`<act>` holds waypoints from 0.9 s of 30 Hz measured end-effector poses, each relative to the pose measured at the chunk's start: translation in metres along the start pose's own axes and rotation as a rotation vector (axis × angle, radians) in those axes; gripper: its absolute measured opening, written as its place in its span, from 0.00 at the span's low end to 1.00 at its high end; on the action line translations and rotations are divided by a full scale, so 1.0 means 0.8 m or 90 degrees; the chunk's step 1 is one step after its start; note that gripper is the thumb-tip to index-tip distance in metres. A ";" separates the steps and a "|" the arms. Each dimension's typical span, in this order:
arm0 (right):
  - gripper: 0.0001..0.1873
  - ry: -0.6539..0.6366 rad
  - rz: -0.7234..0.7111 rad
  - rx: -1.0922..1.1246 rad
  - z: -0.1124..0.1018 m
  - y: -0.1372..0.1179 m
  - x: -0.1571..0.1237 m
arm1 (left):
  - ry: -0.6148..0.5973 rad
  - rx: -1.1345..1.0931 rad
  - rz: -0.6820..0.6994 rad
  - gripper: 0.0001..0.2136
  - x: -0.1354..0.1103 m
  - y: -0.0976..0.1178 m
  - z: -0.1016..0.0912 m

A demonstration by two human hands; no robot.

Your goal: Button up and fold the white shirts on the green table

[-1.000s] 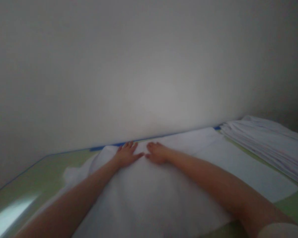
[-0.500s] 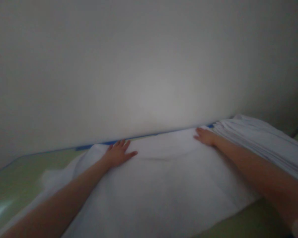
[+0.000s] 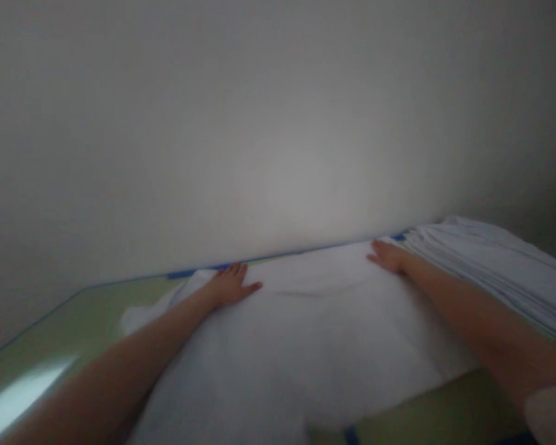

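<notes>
A white cloth [image 3: 315,346] lies spread over a green table top [image 3: 92,309], with a faint crease across its far part. My left hand [image 3: 231,284] rests flat on the cloth near its far left edge, fingers spread and thumb pointing right. Near the far right corner my right hand [image 3: 388,256] presses on the same cloth, fingers stretched out. Neither hand grips anything. Part of the cloth's left side is bunched and partly hidden behind my left forearm.
To the right of my right arm lies a pile of folded white cloths [image 3: 495,253]. A plain pale wall [image 3: 278,136] rises behind the table's blue far edge [image 3: 180,274]. Bright light reflects off the table at the lower left.
The view has shifted slightly, so more of the table shows at left and bottom. The cloth's loose left end has drawn in to the right. Both hands stay flat on the cloth.
</notes>
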State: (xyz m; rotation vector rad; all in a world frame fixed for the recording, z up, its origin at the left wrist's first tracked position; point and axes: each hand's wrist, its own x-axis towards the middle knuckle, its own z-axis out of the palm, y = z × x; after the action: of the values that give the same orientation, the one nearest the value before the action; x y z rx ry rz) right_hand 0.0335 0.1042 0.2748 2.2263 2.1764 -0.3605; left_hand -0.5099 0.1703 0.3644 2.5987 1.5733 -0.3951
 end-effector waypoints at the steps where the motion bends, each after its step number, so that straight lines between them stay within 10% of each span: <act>1: 0.45 0.000 0.001 0.001 0.001 0.000 0.000 | -0.002 0.014 -0.002 0.48 -0.004 -0.013 -0.002; 7: 0.44 0.011 -0.013 0.003 0.005 0.004 0.003 | -0.073 0.003 -0.058 0.48 -0.036 -0.090 0.004; 20: 0.40 0.030 -0.030 -0.030 -0.001 0.017 -0.005 | -0.001 -0.036 -0.039 0.30 -0.028 -0.116 0.010; 27: 0.33 0.241 -0.101 -0.069 -0.035 -0.030 -0.048 | 0.020 0.010 0.105 0.31 -0.094 -0.053 -0.064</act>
State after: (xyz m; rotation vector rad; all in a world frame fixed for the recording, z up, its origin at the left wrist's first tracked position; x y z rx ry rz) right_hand 0.0135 0.0721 0.3120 2.2158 2.4872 0.1950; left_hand -0.5711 0.1359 0.4362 2.7336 1.3569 -0.3567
